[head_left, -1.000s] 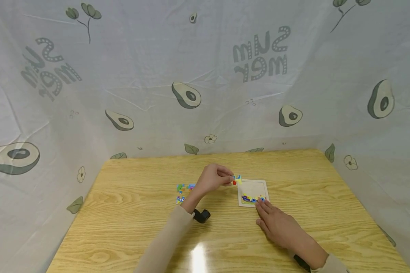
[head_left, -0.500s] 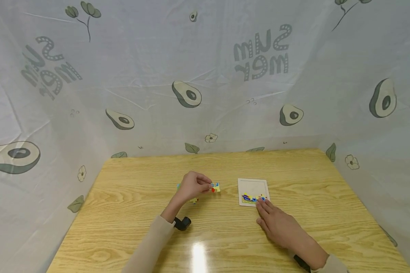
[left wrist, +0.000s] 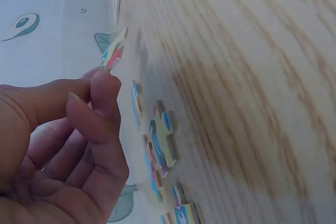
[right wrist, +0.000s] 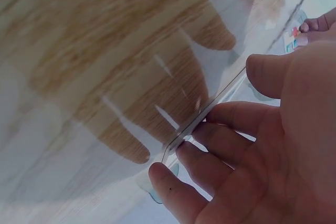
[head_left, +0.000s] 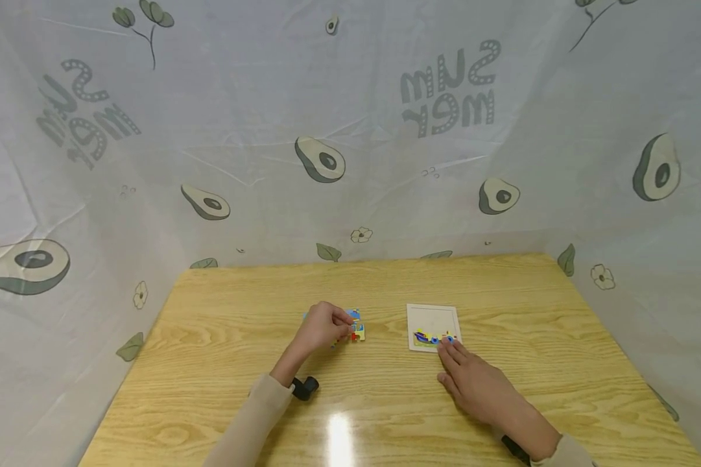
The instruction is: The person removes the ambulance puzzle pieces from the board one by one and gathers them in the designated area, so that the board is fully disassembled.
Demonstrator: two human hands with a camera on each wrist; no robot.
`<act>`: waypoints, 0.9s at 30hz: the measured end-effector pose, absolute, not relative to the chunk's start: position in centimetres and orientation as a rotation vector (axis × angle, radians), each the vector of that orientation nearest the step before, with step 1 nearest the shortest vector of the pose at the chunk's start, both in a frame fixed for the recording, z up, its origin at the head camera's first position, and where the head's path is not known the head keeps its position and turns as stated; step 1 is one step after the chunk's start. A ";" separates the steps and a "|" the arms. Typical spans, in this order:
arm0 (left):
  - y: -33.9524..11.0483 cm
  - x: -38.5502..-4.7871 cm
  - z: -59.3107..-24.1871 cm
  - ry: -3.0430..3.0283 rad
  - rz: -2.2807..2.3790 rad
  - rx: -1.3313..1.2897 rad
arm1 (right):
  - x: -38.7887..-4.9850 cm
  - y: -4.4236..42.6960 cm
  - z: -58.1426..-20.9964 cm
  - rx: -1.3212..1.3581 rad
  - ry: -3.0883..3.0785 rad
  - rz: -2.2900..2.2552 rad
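Observation:
Between thumb and forefinger my left hand (head_left: 321,326) pinches a jigsaw puzzle piece (head_left: 358,335), yellow, red and blue. In the left wrist view this piece (left wrist: 113,53) is tilted and raised off the table, above other puzzle pieces (left wrist: 163,137) lying there. To the right lies a square, pale puzzle board (head_left: 433,316), with assembled pieces (head_left: 434,338) showing a colourful picture along its near edge. My right hand (head_left: 475,383) rests its extended fingers on the board's near right corner. The right wrist view shows those fingertips (right wrist: 186,150) along the board's edge.
Several loose puzzle pieces (head_left: 354,314) lie around and partly behind the left hand. The wooden table (head_left: 222,305) reaches back to a pale printed curtain (head_left: 385,194), which also hangs at both sides. Each wrist wears a black camera strap.
My left hand has carried the pinched piece away from the board, leftward and a little nearer, to the loose pieces. The right hand has stayed at the board's corner.

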State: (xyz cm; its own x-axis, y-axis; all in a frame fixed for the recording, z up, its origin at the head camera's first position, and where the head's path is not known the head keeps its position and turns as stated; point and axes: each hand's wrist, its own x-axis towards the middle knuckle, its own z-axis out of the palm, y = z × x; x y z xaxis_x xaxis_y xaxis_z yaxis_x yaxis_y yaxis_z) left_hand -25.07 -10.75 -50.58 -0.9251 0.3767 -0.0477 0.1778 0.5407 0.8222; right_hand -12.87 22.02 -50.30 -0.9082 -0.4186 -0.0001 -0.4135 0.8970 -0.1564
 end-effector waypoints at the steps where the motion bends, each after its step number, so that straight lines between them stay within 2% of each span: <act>1: -10.7 -25.1 -50.7 2.566 1.319 0.467 | -12.8 22.0 -50.3 -0.665 3.030 -0.237; 27: -10.3 -25.2 -50.5 2.661 1.158 0.498 | -12.7 22.0 -50.4 -0.678 3.061 -0.219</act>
